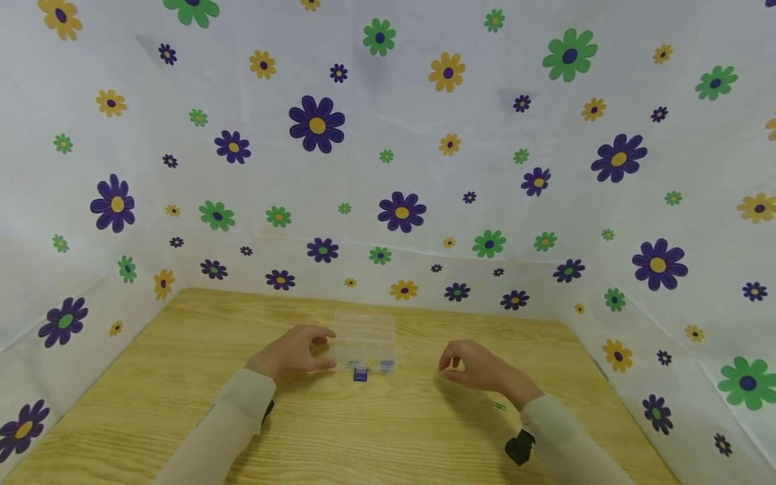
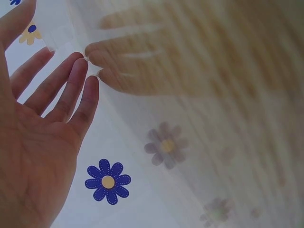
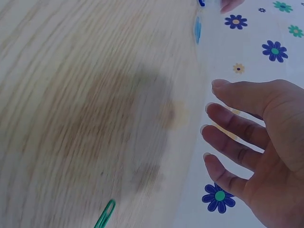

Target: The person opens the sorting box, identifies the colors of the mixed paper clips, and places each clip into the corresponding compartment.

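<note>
A clear plastic compartment box [image 1: 364, 351] stands on the table with its lid raised at the back. Small yellow, green and blue pieces lie along its front, where a dark blue latch [image 1: 360, 374] sticks out. My left hand [image 1: 297, 350] is at the box's left side, thumb and index fingertips right at its edge; its relaxed fingers [image 2: 88, 95] rest at the tabletop. To the right of the box, my right hand [image 1: 479, 366] hovers with loosely bent fingers and nothing between them. A green paper clip [image 1: 498, 406] lies below the right wrist, also a green paper clip [image 3: 105, 213] in the right wrist view.
The wood-grain table [image 1: 339, 438] is enclosed at the back and sides by a white flower-print sheet [image 1: 364, 182]. Dark straps show at both wrists, the right one [image 1: 520, 446] hanging near the table.
</note>
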`<action>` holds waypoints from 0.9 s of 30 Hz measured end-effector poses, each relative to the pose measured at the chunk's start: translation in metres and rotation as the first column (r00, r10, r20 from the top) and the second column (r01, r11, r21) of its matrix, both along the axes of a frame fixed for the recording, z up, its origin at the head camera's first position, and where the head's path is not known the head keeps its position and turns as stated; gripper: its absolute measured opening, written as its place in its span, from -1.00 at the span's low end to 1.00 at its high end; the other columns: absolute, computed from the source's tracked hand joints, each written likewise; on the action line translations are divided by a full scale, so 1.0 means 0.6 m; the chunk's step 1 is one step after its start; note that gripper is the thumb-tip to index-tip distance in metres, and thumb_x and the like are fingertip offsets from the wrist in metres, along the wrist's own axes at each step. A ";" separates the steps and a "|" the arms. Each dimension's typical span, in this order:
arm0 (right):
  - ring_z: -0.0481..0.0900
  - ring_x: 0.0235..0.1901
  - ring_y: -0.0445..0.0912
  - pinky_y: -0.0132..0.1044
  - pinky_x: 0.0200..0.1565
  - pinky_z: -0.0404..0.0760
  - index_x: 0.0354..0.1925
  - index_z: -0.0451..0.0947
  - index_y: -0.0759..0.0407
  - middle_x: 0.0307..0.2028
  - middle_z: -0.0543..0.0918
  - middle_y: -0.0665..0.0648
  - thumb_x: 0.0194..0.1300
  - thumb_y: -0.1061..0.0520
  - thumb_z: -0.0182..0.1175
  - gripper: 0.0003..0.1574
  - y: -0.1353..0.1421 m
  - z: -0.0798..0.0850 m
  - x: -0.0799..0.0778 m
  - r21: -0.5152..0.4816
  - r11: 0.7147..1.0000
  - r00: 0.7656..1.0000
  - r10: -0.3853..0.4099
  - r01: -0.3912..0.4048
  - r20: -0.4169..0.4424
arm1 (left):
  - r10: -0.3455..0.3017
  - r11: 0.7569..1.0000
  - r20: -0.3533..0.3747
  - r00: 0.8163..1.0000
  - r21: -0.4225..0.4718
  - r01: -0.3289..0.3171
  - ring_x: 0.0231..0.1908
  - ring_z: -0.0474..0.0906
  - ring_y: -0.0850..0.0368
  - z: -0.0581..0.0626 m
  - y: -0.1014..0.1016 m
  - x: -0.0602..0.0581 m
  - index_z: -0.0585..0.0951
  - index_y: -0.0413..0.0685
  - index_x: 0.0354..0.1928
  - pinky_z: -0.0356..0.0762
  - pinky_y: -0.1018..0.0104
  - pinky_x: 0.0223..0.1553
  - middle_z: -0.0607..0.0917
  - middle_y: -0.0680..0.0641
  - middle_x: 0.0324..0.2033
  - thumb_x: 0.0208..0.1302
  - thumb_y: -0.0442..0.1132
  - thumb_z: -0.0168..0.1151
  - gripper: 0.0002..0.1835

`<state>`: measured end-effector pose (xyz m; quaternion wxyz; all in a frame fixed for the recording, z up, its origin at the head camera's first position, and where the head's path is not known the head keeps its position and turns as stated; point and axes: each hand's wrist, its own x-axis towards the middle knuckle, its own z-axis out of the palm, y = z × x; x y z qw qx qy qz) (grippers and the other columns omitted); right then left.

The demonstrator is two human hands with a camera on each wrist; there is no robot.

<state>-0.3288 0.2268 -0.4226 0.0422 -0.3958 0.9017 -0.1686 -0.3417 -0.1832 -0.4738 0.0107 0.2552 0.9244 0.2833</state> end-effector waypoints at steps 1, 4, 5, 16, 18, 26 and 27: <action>0.65 -0.23 -0.06 -0.09 -0.09 0.72 -0.21 0.71 0.17 -0.24 0.72 0.05 0.37 0.21 0.33 -0.95 0.003 0.000 0.001 0.003 1.000 1.000 0.001 -0.001 0.000 | 0.004 1.000 0.001 1.000 0.000 -0.004 0.13 0.61 -0.16 -0.001 -0.001 0.000 0.56 -0.25 0.31 0.54 -0.17 0.28 0.68 -0.25 0.17 0.22 0.12 0.47 -0.24; 0.66 -0.24 -0.07 -0.10 -0.11 0.73 -0.20 0.72 0.17 -0.24 0.73 0.05 0.37 0.21 0.34 -0.94 0.015 0.001 0.006 0.005 1.000 1.000 0.012 -0.012 -0.009 | -0.001 1.000 0.006 1.000 0.016 0.001 0.13 0.61 -0.16 -0.002 -0.002 0.000 0.56 -0.27 0.31 0.54 -0.18 0.28 0.68 -0.26 0.18 0.22 0.11 0.47 -0.24; 0.66 -0.24 -0.08 -0.11 -0.11 0.73 -0.20 0.72 0.17 -0.24 0.73 0.05 0.37 0.20 0.34 -0.94 0.019 0.001 0.008 0.005 1.000 1.000 0.015 -0.015 -0.011 | -0.006 1.000 0.006 1.000 0.021 0.006 0.13 0.62 -0.17 -0.002 -0.003 0.000 0.56 -0.28 0.31 0.54 -0.18 0.27 0.68 -0.26 0.18 0.22 0.11 0.47 -0.24; 0.63 -0.27 -0.14 -0.18 -0.18 0.71 -0.21 0.70 0.16 -0.25 0.72 0.02 0.37 0.18 0.35 -0.93 0.071 0.001 0.034 0.014 1.000 1.000 -0.004 0.004 -0.003 | -0.012 1.000 0.008 1.000 0.023 0.011 0.13 0.63 -0.16 -0.002 -0.004 0.001 0.57 -0.27 0.30 0.56 -0.17 0.26 0.69 -0.25 0.18 0.23 0.11 0.48 -0.24; 0.62 -0.29 -0.17 -0.20 -0.20 0.71 -0.21 0.70 0.18 -0.26 0.72 0.03 0.36 0.17 0.36 -0.91 0.079 0.000 0.040 0.008 1.000 1.000 -0.011 0.011 0.015 | -0.010 1.000 0.006 1.000 0.020 0.010 0.13 0.63 -0.16 -0.003 -0.004 0.001 0.57 -0.26 0.30 0.55 -0.17 0.26 0.69 -0.24 0.18 0.22 0.12 0.48 -0.24; 0.60 -0.35 -0.18 -0.32 -0.29 0.64 -0.26 0.70 0.17 -0.30 0.73 0.05 0.28 0.15 0.44 -0.88 0.117 -0.011 0.055 0.021 0.999 0.999 -0.043 0.043 0.000 | -0.010 1.000 -0.001 1.000 0.019 0.010 0.13 0.63 -0.15 -0.004 -0.003 0.003 0.57 -0.26 0.30 0.56 -0.17 0.26 0.70 -0.24 0.17 0.23 0.12 0.47 -0.25; 0.59 -0.35 -0.20 -0.33 -0.30 0.62 -0.27 0.70 0.16 -0.30 0.73 0.04 0.26 0.14 0.45 -0.87 0.122 -0.012 0.056 0.025 0.998 0.999 -0.051 0.051 0.003 | -0.009 1.000 -0.001 1.000 0.020 0.009 0.13 0.63 -0.15 -0.003 -0.003 0.003 0.57 -0.25 0.30 0.56 -0.16 0.26 0.70 -0.23 0.17 0.23 0.11 0.47 -0.26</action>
